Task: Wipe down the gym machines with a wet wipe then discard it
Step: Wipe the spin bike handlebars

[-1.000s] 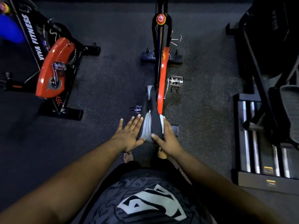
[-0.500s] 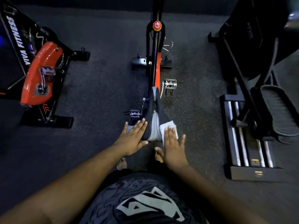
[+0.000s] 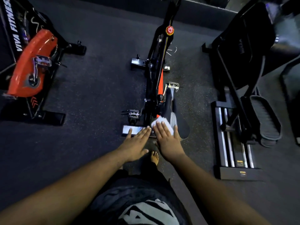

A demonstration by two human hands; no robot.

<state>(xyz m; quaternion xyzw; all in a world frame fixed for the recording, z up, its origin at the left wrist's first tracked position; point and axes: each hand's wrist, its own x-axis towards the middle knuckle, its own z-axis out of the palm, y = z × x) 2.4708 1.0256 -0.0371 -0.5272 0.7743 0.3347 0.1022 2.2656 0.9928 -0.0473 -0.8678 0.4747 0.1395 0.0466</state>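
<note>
Bike [image 3: 24,65] lettering "VIVA FITNESS", wipe [image 3: 159,121] under right hand [image 3: 168,140]

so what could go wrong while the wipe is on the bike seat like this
The white wet wipe lies under flat right hand fingers, not pinched, so it may slide off the black and grey bike saddle. Bare toes sit close to the bike's rear floor bar, so a stub seems possible.
</note>
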